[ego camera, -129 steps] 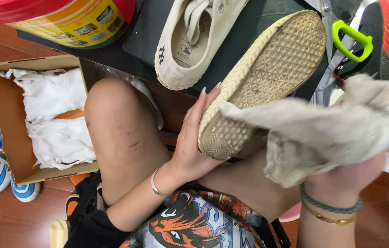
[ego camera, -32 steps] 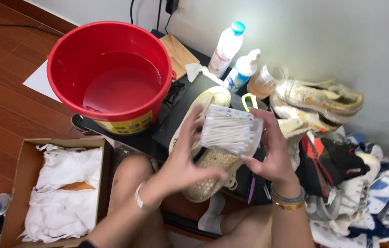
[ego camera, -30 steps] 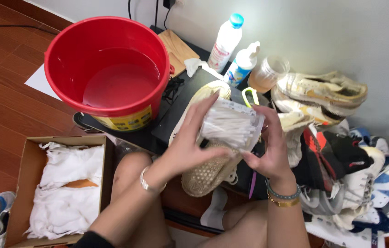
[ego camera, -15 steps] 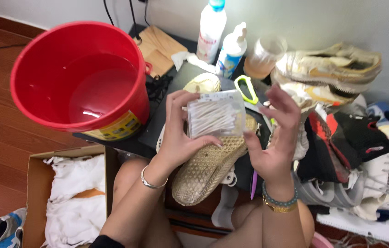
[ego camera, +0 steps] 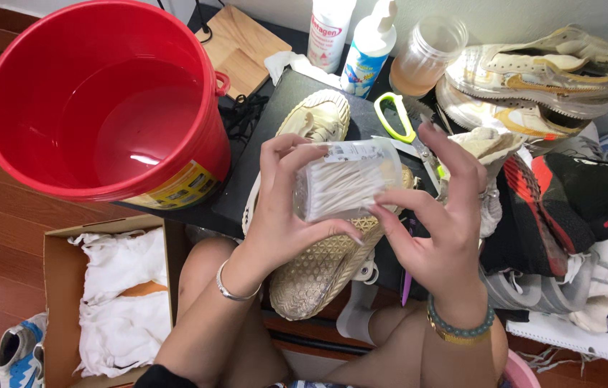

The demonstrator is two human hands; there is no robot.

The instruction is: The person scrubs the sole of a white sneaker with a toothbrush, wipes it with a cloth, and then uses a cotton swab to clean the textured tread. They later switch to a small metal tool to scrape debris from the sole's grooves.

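My left hand (ego camera: 279,215) grips a clear plastic box of cotton swabs (ego camera: 347,183) from the left side. My right hand (ego camera: 437,223) is on the box's right end, fingers spread, fingertips on its lid edge. The box is held above a cream shoe (ego camera: 318,269) that lies sole-up across my lap. A second cream shoe (ego camera: 318,115) rests on the black board (ego camera: 282,93) behind it.
A red bucket (ego camera: 103,108) with water stands at the left. Two bottles (ego camera: 351,36) and a clear jar (ego camera: 426,54) stand at the back. A green-handled tool (ego camera: 394,115), a pile of shoes (ego camera: 548,108) on the right, and a cardboard box with white cloths (ego camera: 117,302) surround me.
The grey cloth I held earlier is gone from my hands; they now hold the swab box. In the last second the box stays between my hands, right fingers shifting at its end.
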